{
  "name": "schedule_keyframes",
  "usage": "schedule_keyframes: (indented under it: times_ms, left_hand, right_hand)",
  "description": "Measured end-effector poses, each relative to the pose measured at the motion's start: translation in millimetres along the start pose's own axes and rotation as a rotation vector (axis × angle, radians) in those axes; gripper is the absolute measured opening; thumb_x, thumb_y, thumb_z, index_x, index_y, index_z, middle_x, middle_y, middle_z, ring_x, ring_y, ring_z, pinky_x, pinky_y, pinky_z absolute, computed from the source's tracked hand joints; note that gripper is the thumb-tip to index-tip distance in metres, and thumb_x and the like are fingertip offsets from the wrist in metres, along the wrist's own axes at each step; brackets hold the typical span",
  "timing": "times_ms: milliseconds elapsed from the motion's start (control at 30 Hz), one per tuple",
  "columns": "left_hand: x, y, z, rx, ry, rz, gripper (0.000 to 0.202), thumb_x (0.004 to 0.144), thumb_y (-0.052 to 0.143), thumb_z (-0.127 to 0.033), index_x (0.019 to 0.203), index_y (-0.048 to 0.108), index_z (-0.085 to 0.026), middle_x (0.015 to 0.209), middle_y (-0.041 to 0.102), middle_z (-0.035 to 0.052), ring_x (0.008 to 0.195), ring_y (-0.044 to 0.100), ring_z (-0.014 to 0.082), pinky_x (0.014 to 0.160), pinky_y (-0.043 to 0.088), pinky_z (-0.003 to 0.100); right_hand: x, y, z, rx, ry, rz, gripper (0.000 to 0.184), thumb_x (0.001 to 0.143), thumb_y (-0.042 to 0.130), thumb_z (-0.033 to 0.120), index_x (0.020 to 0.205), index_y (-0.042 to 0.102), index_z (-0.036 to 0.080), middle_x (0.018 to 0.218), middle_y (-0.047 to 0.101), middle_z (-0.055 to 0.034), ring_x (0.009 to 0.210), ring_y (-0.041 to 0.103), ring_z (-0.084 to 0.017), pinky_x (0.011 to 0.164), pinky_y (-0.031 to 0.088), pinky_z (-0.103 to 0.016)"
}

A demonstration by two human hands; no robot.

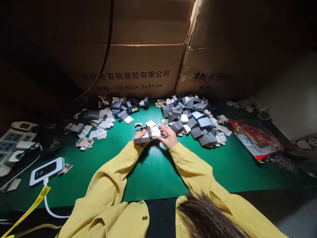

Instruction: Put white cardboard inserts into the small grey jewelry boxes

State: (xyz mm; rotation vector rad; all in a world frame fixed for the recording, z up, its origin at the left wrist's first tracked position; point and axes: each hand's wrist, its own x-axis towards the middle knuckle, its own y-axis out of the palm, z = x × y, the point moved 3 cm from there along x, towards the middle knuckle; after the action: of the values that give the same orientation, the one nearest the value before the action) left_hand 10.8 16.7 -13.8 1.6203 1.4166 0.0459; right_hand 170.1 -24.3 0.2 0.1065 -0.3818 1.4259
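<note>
My left hand [140, 136] is closed around a small grey box [144, 137] that lies open on the green mat [153, 168]. My right hand [169, 136] sits right beside it, fingers curled on a white insert card [156, 132] at the box's mouth. Both arms wear yellow sleeves. A heap of small grey boxes [195, 122] lies just right of my right hand. A looser scatter of grey boxes and white cards [101, 124] spreads to the left of my left hand.
Large cardboard cartons [138, 59] wall off the back of the table. A power strip [12, 140] and a white device on a charging cable [47, 170] lie at the left. A red snack bag [255, 138] lies at the right.
</note>
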Motion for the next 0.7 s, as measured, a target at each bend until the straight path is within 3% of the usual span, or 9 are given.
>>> schedule_keyframes:
  times_ms: [267,500,700]
  left_hand:
    - [-4,2.7,0,0.027,-0.049,-0.028,0.022,0.095,0.042,-0.021,0.091,0.061,-0.011,0.076,0.07,0.0065,0.065,0.068,0.0151,0.061,0.06,0.027]
    - [-8,9.2,0,0.066,-0.047,-0.047,0.021,0.094,0.042,-0.02,0.09,0.06,-0.011,0.074,0.068,0.0069,0.062,0.067,0.0145,0.062,0.059,0.027]
    - [-8,9.1,-4,0.184,0.022,-0.043,0.015,0.087,0.056,-0.023,0.084,0.063,-0.011,0.073,0.069,0.0083,0.065,0.067,0.0184,0.067,0.057,0.032]
  right_hand:
    - [1,-4,2,-0.147,-0.082,0.064,0.044,0.073,0.067,0.03,0.117,0.064,0.024,0.107,0.057,-0.0073,0.095,0.058,-0.018,0.072,0.058,-0.03]
    - [3,-6,5,-0.358,-0.227,0.14,0.043,0.077,0.062,0.027,0.12,0.06,0.023,0.105,0.056,-0.0078,0.079,0.058,-0.016,0.07,0.056,-0.031]
    - [1,-2,3,-0.485,-0.145,0.106,0.038,0.072,0.062,0.022,0.11,0.061,0.02,0.106,0.058,-0.0098,0.081,0.059,-0.019,0.076,0.056,-0.035]
